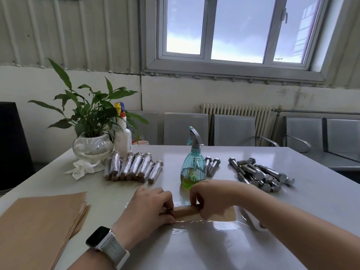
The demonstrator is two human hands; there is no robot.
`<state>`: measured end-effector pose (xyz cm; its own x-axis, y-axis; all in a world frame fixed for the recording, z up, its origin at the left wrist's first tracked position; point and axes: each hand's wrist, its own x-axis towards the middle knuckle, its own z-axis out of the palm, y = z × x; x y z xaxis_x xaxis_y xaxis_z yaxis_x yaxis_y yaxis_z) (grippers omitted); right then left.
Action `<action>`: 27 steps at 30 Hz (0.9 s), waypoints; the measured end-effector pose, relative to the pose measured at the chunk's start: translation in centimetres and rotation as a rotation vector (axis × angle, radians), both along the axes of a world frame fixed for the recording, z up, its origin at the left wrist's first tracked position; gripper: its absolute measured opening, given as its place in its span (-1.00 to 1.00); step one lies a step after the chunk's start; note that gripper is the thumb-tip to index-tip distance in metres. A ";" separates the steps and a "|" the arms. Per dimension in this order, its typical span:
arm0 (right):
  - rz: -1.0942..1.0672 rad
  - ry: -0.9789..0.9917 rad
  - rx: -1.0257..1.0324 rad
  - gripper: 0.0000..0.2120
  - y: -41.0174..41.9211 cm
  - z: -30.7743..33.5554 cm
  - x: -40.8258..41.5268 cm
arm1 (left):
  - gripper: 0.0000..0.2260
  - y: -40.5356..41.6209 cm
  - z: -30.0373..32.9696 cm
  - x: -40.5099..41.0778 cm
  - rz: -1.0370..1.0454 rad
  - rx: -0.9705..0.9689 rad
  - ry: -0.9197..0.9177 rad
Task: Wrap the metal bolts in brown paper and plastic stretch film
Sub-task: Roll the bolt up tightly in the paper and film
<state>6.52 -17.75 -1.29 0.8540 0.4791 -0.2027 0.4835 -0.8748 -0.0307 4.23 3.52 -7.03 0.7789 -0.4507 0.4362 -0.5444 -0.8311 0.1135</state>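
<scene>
A bolt rolled in brown paper (186, 210) lies crosswise near the table's front, on a sheet of clear stretch film (196, 230). My left hand (150, 208) grips its left end and my right hand (210, 197) grips its right end; the bolt itself is hidden inside the paper. A flat part of the brown sheet (228, 214) sticks out to the right. Bare metal bolts (259, 174) lie piled at the right. Several finished wrapped bolts (134, 167) lie in a row at the left back. A stack of brown paper sheets (39, 225) lies at the front left.
A teal spray bottle (193, 166) with green liquid stands just behind my hands, two loose bolts (212, 165) beside it. A potted plant (91, 137), a white spray bottle (122, 133) and a crumpled tissue (81, 168) sit at the back left. Grey chairs (233, 131) stand behind the table.
</scene>
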 end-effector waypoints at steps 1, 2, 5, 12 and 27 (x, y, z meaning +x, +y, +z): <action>0.008 -0.008 -0.008 -0.71 0.0 0.3 0.0 | -0.71 0.1 0.0 0.0 0.000 -0.004 -0.009; 0.013 -0.009 -0.014 -0.70 0.1 0.4 0.0 | -0.72 0.2 0.0 -0.1 -0.005 -0.007 -0.024; 0.018 0.029 -0.034 -0.67 0.0 0.5 0.1 | -0.77 0.0 0.2 -0.5 -0.029 0.042 -0.087; -0.050 0.207 0.069 -0.68 -1.6 1.1 0.7 | -0.82 -0.1 -0.1 -0.9 -0.057 0.001 -0.168; -0.026 0.155 0.049 -0.76 -2.0 0.6 0.8 | -0.84 0.5 -0.7 -0.3 -0.090 -0.097 -0.124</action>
